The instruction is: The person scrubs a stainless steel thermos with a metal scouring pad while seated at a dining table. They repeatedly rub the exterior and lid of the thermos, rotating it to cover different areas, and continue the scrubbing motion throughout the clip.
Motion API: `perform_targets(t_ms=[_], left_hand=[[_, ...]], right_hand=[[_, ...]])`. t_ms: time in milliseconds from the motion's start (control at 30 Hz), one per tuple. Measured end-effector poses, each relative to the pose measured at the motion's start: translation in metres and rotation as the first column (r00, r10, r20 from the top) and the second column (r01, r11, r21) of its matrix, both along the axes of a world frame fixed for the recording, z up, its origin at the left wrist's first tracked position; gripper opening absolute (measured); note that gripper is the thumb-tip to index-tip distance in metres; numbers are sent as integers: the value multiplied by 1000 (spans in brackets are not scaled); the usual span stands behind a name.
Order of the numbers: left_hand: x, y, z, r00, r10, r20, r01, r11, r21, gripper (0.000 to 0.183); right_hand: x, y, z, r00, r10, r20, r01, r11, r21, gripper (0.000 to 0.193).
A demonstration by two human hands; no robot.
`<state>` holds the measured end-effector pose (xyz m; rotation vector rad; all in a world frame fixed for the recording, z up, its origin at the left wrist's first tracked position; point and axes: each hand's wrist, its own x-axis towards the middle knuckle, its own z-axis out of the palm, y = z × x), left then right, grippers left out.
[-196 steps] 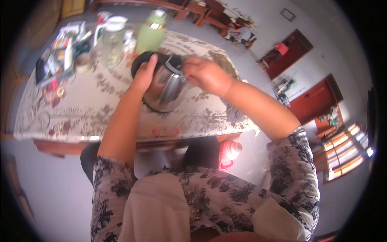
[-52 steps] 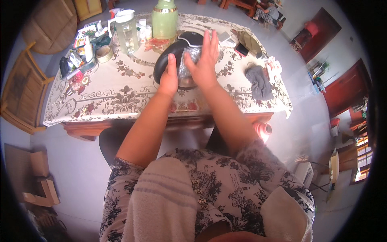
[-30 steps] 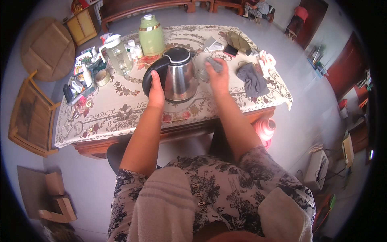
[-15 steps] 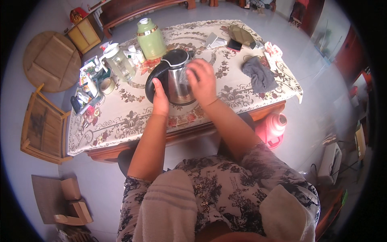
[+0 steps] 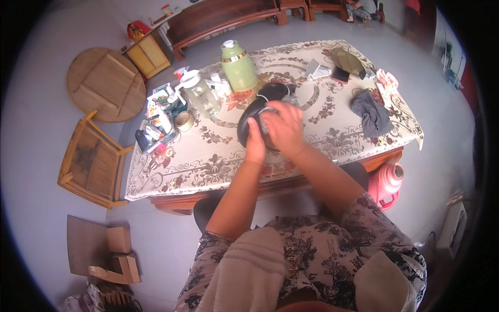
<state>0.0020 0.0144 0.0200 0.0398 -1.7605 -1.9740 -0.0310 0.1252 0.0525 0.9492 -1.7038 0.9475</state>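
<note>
From my remote station, I monitor one item: the kettle, positioned toward the near side of the table, over the patterned tablecloth.

Left hand: grasps the kettle at its black handle, thumb upward; the other fingers are hidden from me. Right hand: bent over the steel body, fingers curled and slightly blurred. A greyish, ribbed patch shows beneath the fingers; I cannot tell whether it is a held pad or a reflection, so I leave the exact grip unconfirmed.

Status. Complete, as I judge it: the kettle is secured by the handle, and its black top appears to be in place. Incomplete: both hands remain engaged on the kettle, so I rate the handling as in progress. The body is largely covered, and I cannot determine how much is left. Base contact with the cloth is likewise obscured.

Surrounding items: the green vacuum flask and the clear pitcher stand beyond and to the left; the grey cloth lies crumpled at the right, apart from both hands.
</note>
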Motion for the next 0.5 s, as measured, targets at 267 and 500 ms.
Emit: perform_targets(t_ms=[267,500], left_hand=[[-1,20,0,996,51,77,-51,999,3,81],[-5,28,-6,993,60,104,-58,998,-21,81]], right_hand=[[-36,-6,12,885,111,452,23,960,-280,42],[-46,-3,-2,758,378,532,-82,864,-497,46]])
